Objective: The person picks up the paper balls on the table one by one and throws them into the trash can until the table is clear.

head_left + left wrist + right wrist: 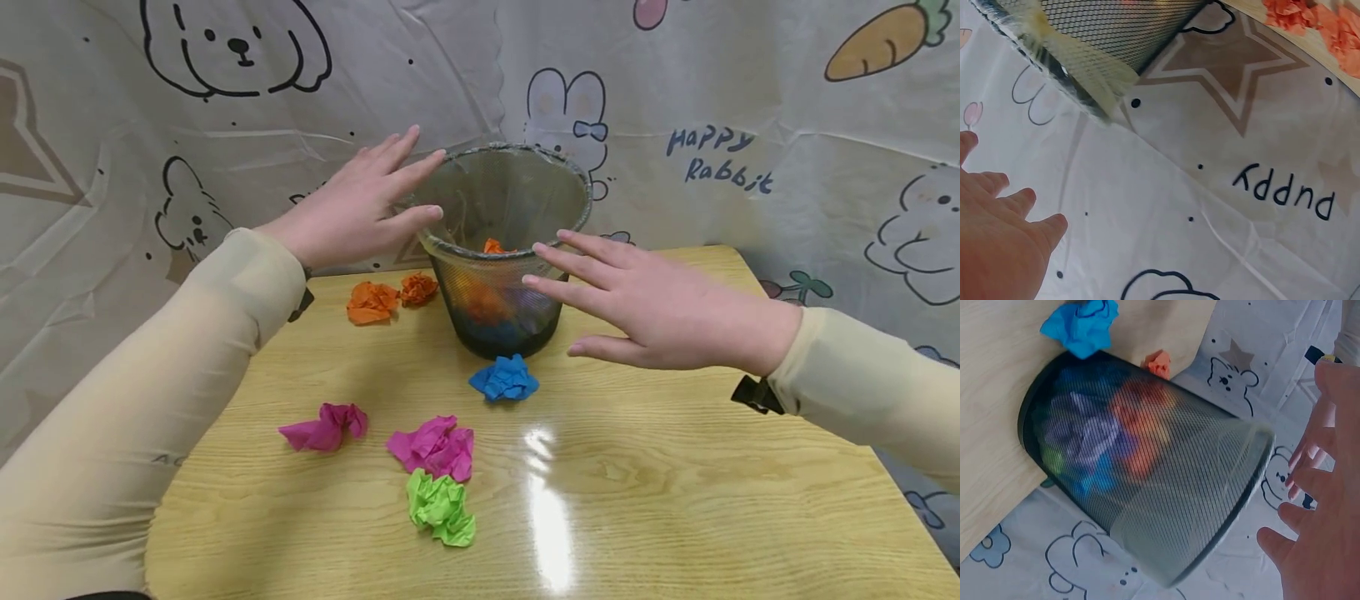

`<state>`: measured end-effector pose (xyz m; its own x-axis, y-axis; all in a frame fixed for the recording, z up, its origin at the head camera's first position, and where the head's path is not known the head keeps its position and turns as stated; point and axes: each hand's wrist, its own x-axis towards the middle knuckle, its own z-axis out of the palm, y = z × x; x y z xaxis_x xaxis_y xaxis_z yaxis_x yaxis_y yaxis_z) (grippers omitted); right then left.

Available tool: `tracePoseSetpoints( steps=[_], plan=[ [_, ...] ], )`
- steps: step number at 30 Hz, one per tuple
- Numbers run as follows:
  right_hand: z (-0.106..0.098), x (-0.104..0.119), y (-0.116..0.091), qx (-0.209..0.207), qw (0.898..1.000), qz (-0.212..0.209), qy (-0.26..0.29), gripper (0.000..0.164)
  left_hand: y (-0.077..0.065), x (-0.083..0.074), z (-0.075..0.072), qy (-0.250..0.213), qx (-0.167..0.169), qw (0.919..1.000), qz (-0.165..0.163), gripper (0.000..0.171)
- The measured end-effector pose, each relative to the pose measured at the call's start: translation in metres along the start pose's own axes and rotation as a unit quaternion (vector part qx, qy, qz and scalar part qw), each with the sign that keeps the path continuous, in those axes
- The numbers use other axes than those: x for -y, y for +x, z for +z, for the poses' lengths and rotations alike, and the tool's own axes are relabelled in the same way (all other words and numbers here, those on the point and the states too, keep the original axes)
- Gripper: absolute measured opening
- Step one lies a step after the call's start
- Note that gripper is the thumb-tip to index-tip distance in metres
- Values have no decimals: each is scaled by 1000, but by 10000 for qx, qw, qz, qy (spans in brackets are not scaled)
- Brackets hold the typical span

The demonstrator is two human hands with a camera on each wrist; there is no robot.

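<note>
While the left hand (360, 204) and right hand (660, 304) hover outstretched and empty by the bin (504, 292) on the bench (675, 475), the step seems a reach; gripping its rim (480, 254) would mean curling them.

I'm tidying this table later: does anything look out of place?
Two orange papers, a blue paper, two pink papers and a green paper lie crumpled on the table, outside the mesh bin. They look astray because similar crumpled paper is inside it.

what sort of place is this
Probably an indoor corner set up for tabletop activity: a wood-grain table, a cartoon-printed cloth behind it, and a mesh bin standing on the table near crumpled paper.
</note>
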<state>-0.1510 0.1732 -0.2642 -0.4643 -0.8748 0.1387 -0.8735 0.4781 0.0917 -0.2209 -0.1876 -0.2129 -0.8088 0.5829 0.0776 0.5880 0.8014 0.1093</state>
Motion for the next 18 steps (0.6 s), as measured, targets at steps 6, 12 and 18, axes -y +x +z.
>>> tracePoseSetpoints(
  steps=[6,12,18],
  plan=[
    [11,10,3,135,9996,-212,115,74,-13,12,2,5,19,10000,-86,72],
    [31,21,5,315,9974,-545,356,74,-35,23,12,-3,160,9996,-246,74],
    [55,25,4,467,9962,-574,454,74,-58,30,40,176,209,9995,-158,77]
  ],
)
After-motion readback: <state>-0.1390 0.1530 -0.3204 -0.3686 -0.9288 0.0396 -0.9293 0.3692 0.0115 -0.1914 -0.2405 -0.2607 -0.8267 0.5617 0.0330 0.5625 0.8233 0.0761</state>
